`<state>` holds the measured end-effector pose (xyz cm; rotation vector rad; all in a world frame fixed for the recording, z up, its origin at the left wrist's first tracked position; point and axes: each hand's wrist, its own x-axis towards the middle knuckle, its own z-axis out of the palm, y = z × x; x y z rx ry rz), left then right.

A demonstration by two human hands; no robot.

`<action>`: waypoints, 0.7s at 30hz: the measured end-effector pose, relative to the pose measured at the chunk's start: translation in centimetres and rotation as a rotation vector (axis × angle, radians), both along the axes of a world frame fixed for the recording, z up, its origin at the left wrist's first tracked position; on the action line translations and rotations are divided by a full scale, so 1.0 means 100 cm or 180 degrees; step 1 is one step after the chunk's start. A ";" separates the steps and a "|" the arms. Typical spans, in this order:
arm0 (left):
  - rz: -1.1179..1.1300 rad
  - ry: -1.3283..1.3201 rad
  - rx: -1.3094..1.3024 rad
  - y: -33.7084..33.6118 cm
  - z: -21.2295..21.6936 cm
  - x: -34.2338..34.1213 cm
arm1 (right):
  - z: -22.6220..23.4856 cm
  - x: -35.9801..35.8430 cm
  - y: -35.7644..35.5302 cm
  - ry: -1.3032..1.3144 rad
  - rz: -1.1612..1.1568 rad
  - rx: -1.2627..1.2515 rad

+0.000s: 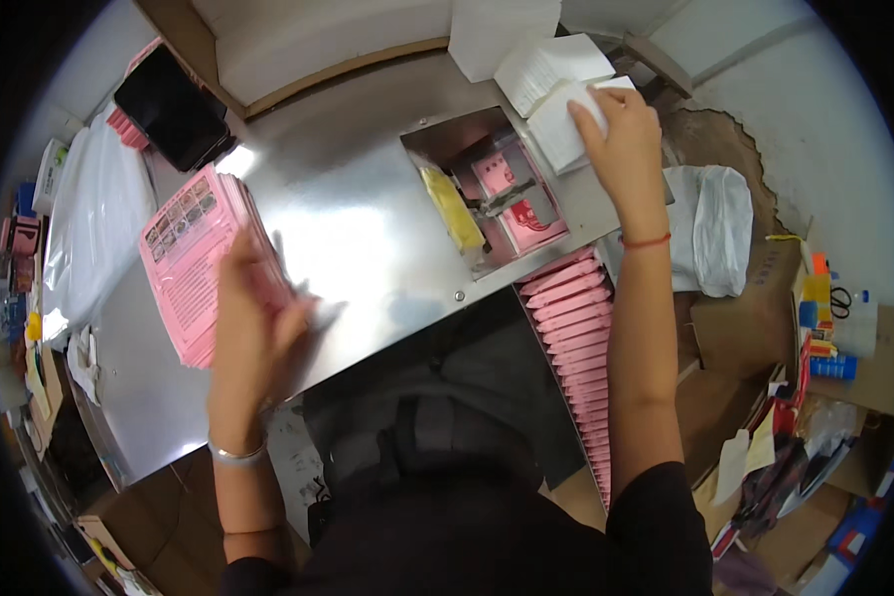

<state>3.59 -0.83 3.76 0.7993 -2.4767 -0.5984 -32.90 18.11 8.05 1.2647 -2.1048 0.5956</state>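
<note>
My left hand [258, 323] rests on the near edge of a thick stack of flat pink printed cartons [194, 253] lying on the steel table [368, 228]; the hand is blurred and its fingers close on the stack's edge. My right hand [621, 129] reaches to the far right and pinches a folded white leaflet from a pile of white leaflets [556, 89]. Between the hands a square opening in the table [487, 184] shows a yellow part and a pink carton inside.
A row of filled pink boxes [576, 338] runs down a chute at my right. A black tray [174, 109] and clear plastic bags [94, 219] sit at the left. A white plastic bag [715, 228], cardboard boxes and clutter crowd the right side.
</note>
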 end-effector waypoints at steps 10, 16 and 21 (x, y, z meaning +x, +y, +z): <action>0.1066 -0.0669 -0.0948 -0.025 0.014 0.012 | 0.018 0.047 0.037 -0.1561 -0.0162 -0.0185; 0.0818 -0.0660 -0.1366 -0.043 0.000 0.043 | 0.013 0.041 0.046 -0.1321 0.0266 0.0022; 0.0003 0.0626 -0.0845 -0.018 -0.006 -0.008 | 0.007 0.031 0.054 -0.1355 0.0232 -0.0147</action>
